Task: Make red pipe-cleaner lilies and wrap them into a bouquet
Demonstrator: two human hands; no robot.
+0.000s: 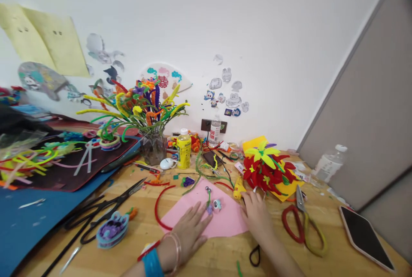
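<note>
A sheet of pink paper (222, 225) lies on the wooden table in front of me. My left hand (192, 229) rests flat on its left part, fingers stretched out. On the paper, just beyond those fingertips, are a small owl-like charm (217, 205) and a purple and green piece (209, 206) with small metallic balls at its top. My right hand (258, 215) is at the paper's right edge, fingers extended and partly bunched, beside a yellow fuzzy piece (238, 188). Whether it touches that piece is unclear. A red pipe cleaner (157, 208) curves along the paper's left side.
Red-and-yellow scissors (302, 221) and a phone (366, 237) lie right. Black scissors (106, 210) and a blue fuzzy basket (112, 230) sit left. Behind are a vase (153, 148) of pipe-cleaner flowers, a yellow bottle (183, 150), red flowers (267, 170) and clear bottles (330, 165).
</note>
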